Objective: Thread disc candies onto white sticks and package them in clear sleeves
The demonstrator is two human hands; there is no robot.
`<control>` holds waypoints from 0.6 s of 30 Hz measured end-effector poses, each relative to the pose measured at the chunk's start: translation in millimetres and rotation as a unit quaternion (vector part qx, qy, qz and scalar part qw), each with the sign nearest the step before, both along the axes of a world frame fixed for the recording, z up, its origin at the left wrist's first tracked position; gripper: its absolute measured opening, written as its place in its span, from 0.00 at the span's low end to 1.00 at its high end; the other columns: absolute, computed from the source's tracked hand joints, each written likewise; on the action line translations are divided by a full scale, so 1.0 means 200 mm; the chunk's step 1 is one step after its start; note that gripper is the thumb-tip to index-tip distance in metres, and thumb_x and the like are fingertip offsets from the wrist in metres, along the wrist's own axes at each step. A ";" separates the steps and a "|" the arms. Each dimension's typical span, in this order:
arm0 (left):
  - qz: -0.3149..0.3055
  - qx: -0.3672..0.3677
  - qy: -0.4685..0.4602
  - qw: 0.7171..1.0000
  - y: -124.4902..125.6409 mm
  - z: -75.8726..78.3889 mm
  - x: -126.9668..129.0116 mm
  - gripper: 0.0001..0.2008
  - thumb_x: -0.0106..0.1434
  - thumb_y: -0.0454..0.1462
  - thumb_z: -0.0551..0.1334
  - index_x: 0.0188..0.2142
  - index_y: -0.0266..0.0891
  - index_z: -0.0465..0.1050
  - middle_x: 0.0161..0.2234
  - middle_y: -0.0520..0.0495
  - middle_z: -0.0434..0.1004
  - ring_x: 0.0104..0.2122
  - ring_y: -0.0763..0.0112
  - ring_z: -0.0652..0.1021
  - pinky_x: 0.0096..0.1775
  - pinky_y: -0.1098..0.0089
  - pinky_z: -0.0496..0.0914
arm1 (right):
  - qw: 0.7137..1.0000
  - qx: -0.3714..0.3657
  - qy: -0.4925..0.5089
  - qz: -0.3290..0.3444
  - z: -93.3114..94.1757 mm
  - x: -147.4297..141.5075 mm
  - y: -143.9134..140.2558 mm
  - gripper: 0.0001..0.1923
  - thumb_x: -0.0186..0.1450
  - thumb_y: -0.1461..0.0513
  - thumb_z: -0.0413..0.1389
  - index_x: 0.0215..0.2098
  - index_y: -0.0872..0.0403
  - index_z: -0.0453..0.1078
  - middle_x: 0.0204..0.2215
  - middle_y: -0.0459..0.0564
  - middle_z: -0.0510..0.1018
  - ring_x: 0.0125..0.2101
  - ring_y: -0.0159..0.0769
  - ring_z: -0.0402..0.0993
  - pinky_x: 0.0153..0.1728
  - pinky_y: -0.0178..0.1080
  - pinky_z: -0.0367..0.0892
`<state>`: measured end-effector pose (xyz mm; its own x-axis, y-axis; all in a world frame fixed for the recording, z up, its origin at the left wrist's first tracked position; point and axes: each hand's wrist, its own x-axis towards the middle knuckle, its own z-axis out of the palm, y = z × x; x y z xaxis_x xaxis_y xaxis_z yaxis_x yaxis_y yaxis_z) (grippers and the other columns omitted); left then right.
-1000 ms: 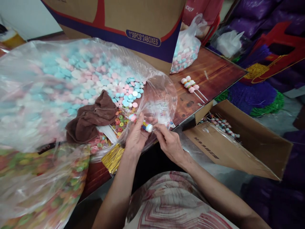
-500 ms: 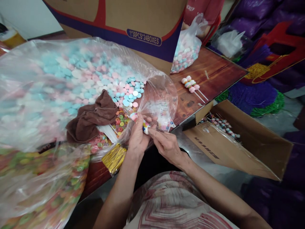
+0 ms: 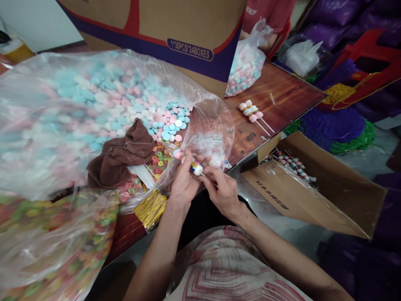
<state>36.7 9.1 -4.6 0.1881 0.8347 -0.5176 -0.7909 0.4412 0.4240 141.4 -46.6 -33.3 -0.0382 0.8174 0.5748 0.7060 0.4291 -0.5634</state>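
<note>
Holding: left hand (image 3: 184, 184) grips a candy stick (image 3: 191, 164) by its stacked sweets, fingers closed round them; the stick sits at the table edge, just in front of the person's body.
Right hand: right hand (image 3: 223, 191) pinches the thin stick end below the white candy, fingertips narrow, probably to steady it against the other grip.
Gold ties: a bundle (image 3: 149, 208) lies just left of the left wrist, within easy reach.
Ring candies: small coloured rings (image 3: 158, 159) sit loose beside a brown cloth (image 3: 123, 152).
Big bag: a clear plastic bag (image 3: 78, 108) of pink, blue and white discs, its mouth open toward the hands.
Front bag: a second clear bag (image 3: 56, 238) of mixed coloured sweets, nearest on the left.
Open box: a cardboard box (image 3: 316, 184) to the right, lower than the table, holds finished sticks.
Table: dark wood-print surface (image 3: 282, 94); finished sticks (image 3: 252, 113) rest on it, well apart from the hands.
Far side: a printed carton (image 3: 175, 29), a smaller candy bag (image 3: 246, 69).
Room: purple bags and tinsel on the floor.
</note>
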 end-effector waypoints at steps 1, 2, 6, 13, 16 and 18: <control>0.001 0.003 0.005 1.000 0.00 0.00 0.00 0.13 0.63 0.42 0.69 0.30 0.37 0.70 0.26 0.52 0.76 0.35 0.69 0.83 0.47 0.66 0.76 | 0.999 0.016 -0.031 -0.001 0.00 0.00 0.00 0.07 0.74 0.62 0.52 0.42 0.55 0.72 0.29 0.50 0.83 0.26 0.34 0.79 0.32 0.35 0.69; 0.000 0.008 0.011 1.000 -0.01 0.00 0.01 0.12 0.62 0.42 0.69 0.30 0.37 0.70 0.26 0.52 0.76 0.35 0.69 0.82 0.47 0.65 0.76 | 0.998 0.030 -0.059 -0.007 -0.01 0.00 0.00 0.08 0.74 0.62 0.52 0.38 0.55 0.72 0.27 0.50 0.83 0.25 0.34 0.78 0.32 0.35 0.68; -0.010 0.027 0.033 0.999 -0.04 -0.02 0.05 0.11 0.59 0.39 0.71 0.30 0.36 0.72 0.26 0.54 0.75 0.33 0.71 0.82 0.48 0.66 0.75 | 0.992 0.059 -0.096 -0.063 -0.02 -0.01 0.03 0.14 0.74 0.61 0.52 0.29 0.54 0.70 0.20 0.47 0.79 0.21 0.32 0.75 0.29 0.36 0.63; -0.053 0.054 0.049 0.996 -0.07 -0.03 0.06 0.13 0.58 0.43 0.71 0.32 0.34 0.75 0.31 0.48 0.80 0.40 0.68 0.81 0.49 0.69 0.74 | 0.995 0.039 -0.042 -0.082 -0.02 -0.03 0.07 0.14 0.72 0.63 0.52 0.28 0.53 0.68 0.23 0.48 0.81 0.22 0.31 0.75 0.29 0.35 0.63; -0.056 0.082 0.076 0.992 -0.09 -0.02 0.03 0.18 0.58 0.48 0.71 0.37 0.36 0.74 0.35 0.47 0.81 0.39 0.67 0.82 0.46 0.67 0.75 | 0.997 -0.025 0.034 -0.069 0.00 -0.01 0.07 0.13 0.72 0.61 0.52 0.29 0.52 0.68 0.22 0.45 0.78 0.21 0.29 0.72 0.28 0.33 0.63; -0.023 0.104 0.141 0.984 -0.12 -0.02 0.01 0.19 0.57 0.48 0.71 0.40 0.38 0.73 0.37 0.48 0.81 0.38 0.69 0.82 0.44 0.68 0.75 | 0.995 -0.040 0.059 -0.072 0.01 0.01 0.07 0.12 0.72 0.61 0.53 0.29 0.52 0.68 0.21 0.44 0.75 0.20 0.28 0.68 0.26 0.32 0.62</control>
